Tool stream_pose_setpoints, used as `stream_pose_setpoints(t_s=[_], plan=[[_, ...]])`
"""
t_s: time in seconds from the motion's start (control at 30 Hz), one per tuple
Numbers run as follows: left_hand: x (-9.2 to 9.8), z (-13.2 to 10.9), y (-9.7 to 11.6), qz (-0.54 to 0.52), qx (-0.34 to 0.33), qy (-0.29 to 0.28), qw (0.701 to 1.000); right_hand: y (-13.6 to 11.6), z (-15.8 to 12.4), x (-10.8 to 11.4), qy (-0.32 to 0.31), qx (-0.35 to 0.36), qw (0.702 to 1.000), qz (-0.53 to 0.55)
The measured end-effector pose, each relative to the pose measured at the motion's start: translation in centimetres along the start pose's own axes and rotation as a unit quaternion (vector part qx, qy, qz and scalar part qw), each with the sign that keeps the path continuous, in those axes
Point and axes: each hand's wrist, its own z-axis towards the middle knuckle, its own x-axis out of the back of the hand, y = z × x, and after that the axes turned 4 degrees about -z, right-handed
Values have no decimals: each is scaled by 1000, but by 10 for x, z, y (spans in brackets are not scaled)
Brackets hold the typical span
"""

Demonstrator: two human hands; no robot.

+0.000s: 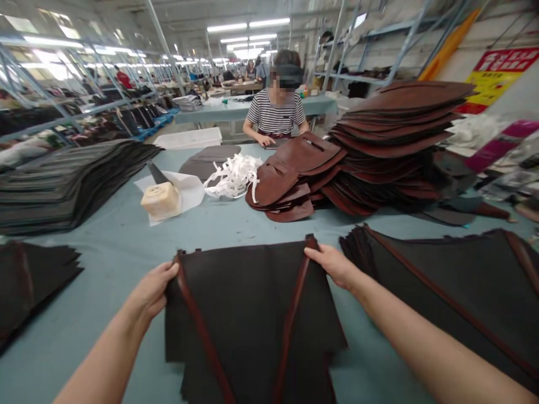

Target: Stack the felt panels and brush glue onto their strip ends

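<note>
– Long white fluorescent tubes [269, 23] glow overhead at the back of the workshop, and pale blue-green tabletop [122, 247] spreads out before us. What do we have in our left hand [152, 290]?

– We pinch one upper corner of a broad, charcoal-black flat panel [248, 303] there. Our thumb lies along the edge, close to the top of one of the two glossy reddish-brown strips [200, 322] that slant down its face. The other fingers are curled, partly hidden by the panel, with hardly any gap.

– And our right hand [337, 266]?

– We grip the opposite upper corner narrowly, thumb pressed at the top of the other strip. Those fingers go behind the panel, so we cannot tell how each one bends.

– So the panel stretches between both sets of fingers, its body reaching down towards us?

– Yes. Just outside our right fingers lies a stack of similar dark panels with brown strips [438, 303]; another dark pile [37, 289] sits well left of our left fingers.

– What do we see beyond the fingertips?

– Past the left ones, a cream-coloured block [160, 201]; between the two hands, a tangle of thin white ribbons [233, 178]; past the right ones, heaped curved brown leather-like pieces [400, 129].
</note>
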Motion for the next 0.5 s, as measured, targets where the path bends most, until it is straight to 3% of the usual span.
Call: stream_pose_setpoints(t_s=[0.07, 0.13, 0.27, 0.33, 0.43, 0.5], plan=[[-20, 33, -22, 17, 7, -4, 1000, 26, 15, 4, 32, 8, 999, -26], [-27, 50, -38, 43, 1, 7, 999, 43, 19, 3, 38, 12, 998, -40], [-19, 50, -50, 113, -32, 9, 993, 58, 15, 4, 85, 16, 993, -79], [-15, 51, -52, 160, -57, 23, 985, 66, 20, 8, 126, -21, 990, -52], [-18, 56, -57, 220, -97, 74, 968, 77, 30, 15, 86, -67, 994, -1], [-25, 56, -61, 242, -123, 100, 957, 78, 29, 19, 78, -45, 995, -43]])
